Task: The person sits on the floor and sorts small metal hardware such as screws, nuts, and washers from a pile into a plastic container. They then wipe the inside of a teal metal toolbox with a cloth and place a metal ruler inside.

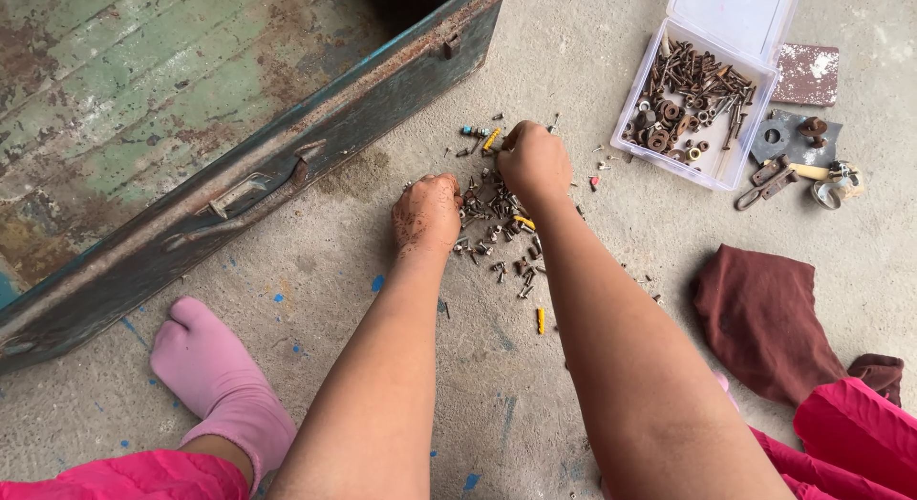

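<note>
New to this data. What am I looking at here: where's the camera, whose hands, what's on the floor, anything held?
There is no machine: a person works with two bare hands, and the single picture comes from a camera worn on their head, looking down.

The person sits on a concrete floor; a foot in a pink sock shows at lower left. Both hands are down in a scattered pile of small screws and bolts, some with yellow plastic plugs. The left hand rests curled on the pile's near edge. The right hand is closed at the far edge; whether it grips anything cannot be seen.

Around them: an old rusty green metal trunk at upper left, an open clear plastic box of rusty hardware at upper right with loose metal parts beside it, and a dark red cloth at right.
</note>
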